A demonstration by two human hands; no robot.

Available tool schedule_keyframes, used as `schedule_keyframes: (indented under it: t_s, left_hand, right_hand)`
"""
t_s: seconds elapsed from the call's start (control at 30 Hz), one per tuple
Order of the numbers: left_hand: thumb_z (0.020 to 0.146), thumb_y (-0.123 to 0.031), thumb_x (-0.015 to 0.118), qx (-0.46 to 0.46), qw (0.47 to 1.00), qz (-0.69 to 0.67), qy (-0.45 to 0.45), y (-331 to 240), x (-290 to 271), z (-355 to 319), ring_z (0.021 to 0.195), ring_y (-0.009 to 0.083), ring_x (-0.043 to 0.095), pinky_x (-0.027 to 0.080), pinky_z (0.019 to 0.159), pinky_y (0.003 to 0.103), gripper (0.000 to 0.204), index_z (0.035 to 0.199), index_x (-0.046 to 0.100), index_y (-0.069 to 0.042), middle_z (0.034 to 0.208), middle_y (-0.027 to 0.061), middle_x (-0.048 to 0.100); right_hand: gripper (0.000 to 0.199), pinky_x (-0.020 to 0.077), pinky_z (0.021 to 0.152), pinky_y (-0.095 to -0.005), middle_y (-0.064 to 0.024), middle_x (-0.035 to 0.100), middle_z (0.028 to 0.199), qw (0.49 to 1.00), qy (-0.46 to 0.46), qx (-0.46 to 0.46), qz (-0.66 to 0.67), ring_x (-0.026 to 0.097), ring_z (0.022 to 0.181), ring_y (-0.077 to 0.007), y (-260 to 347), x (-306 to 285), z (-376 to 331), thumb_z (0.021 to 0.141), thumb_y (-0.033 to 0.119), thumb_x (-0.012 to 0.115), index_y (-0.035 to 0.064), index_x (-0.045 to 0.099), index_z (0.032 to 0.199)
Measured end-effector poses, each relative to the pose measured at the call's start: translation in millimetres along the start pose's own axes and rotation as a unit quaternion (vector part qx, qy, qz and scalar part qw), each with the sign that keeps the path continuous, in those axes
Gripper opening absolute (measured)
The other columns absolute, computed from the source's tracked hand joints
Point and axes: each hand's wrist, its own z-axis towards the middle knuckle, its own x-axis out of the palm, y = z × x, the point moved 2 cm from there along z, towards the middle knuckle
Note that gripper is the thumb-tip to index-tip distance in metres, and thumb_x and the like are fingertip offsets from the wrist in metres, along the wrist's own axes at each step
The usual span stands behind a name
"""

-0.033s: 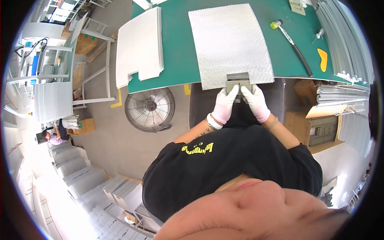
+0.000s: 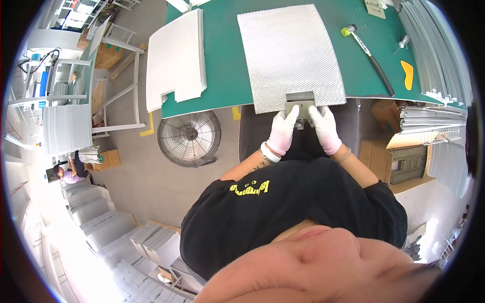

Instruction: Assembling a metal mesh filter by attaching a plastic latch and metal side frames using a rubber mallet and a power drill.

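A silvery expanded-mesh sheet [image 2: 288, 55] lies on the green table in front of me, its notched edge at the table's near edge. In the notch sits a small flat grey piece [image 2: 300, 97], a bracket or plate by its look. My left hand [image 2: 282, 132], in a white glove, is closed on its left side, thumb on top. My gloved right hand [image 2: 326, 130] is closed at its right side, with the thumb near its right edge; the fingers underneath are hidden. Below the piece a small grey part sticks out between my hands.
A stack of white mesh sheets [image 2: 177, 58] lies left on the green table [image 2: 222, 60]. To the right are a mallet [image 2: 369, 55], a yellow flat tool [image 2: 407, 76] and long metal strips [image 2: 437, 50]. Below stand a floor fan [image 2: 189, 139] and an opened carton [image 2: 376, 159].
My right hand has shifted a little to the right, its thumb going from the middle of the grey piece to its right edge. My left hand has barely moved.
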Motion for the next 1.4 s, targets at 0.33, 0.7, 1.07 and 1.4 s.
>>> schedule_keyframes:
  t_s: [0.33,0.7,1.07,1.4]
  left_hand:
    - [0.103,-0.034,0.058,-0.035,0.992,-0.023,0.122,-1.0,-6.6,3.9,0.068,0.0093,0.060,0.049,0.062,0.024,0.036,0.114,0.064,0.000,0.086,0.0036,0.068]
    - [0.103,-0.021,0.053,-0.156,0.748,0.336,0.550,-133.6,30.4,0.0,0.101,0.0191,0.070,0.055,0.087,0.030,0.037,0.130,0.061,0.003,0.115,0.0152,0.072]
    - [0.091,-0.055,0.057,0.402,0.436,0.768,0.241,-85.3,78.8,57.9,0.146,0.0431,0.030,0.012,0.118,0.065,0.068,0.150,0.045,-0.023,0.157,0.0214,0.035]
    - [0.090,-0.045,0.060,0.378,0.483,0.759,0.216,-71.3,80.0,26.3,0.142,0.0478,0.032,0.015,0.118,0.063,0.065,0.148,0.048,-0.019,0.152,0.0252,0.038]
  right_hand:
    - [0.026,0.0444,0.064,-0.0234,-0.0005,0.065,0.079,0.996,-0.087,0.019,0.024,0.054,0.068,-0.0048,-9.7,-23.1,10.7,0.099,0.026,0.064,0.0009,0.067,0.094]
    - [0.045,0.0484,0.072,-0.0261,-0.0041,0.065,0.093,0.986,0.160,0.028,0.022,0.058,0.079,-0.0096,-35.7,-20.4,11.5,0.107,0.042,0.045,0.0024,0.061,0.119]
    - [0.037,0.0512,0.077,-0.0276,-0.0031,0.066,0.101,0.970,-0.197,-0.113,0.083,0.061,0.088,-0.0093,-21.8,-31.8,-7.1,0.108,0.031,0.044,0.0011,0.063,0.118]
    - [0.021,0.0497,0.080,-0.0259,0.0006,0.065,0.098,0.990,-0.090,-0.020,0.105,0.059,0.088,-0.0074,-1.1,-51.6,-13.7,0.102,0.020,0.059,0.0024,0.066,0.111]
